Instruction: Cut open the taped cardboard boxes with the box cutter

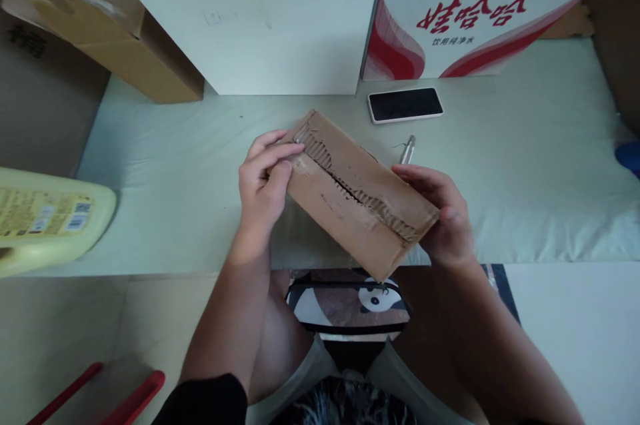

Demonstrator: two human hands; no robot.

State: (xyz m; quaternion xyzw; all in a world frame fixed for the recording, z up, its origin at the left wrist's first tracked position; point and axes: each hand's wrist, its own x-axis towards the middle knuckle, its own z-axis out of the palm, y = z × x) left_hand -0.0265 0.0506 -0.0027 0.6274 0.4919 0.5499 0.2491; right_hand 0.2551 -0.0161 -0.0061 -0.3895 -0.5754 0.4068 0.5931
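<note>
A small brown cardboard box (pixel 345 212) is tilted in front of me, held at both ends. Along its middle seam the paper is torn, and bare corrugation shows. My left hand (pixel 265 175) grips the upper left end, with fingers on the top face and the thumb at the near side. At the lower right end, my right hand (pixel 443 212) is wrapped around the corner, some of its fingers hidden behind the box. Just beyond the right hand, a small silvery metal tool (pixel 409 150) lies on the pale green cloth (pixel 530 165).
A phone (pixel 405 105) lies near the white and red carton (pixel 450 25). Behind stand a plain white box (pixel 260 18) and an open brown carton (pixel 145 52). At the left lies a pale yellow jug (pixel 55 222). Red bars (pixel 130 402) show at the lower left.
</note>
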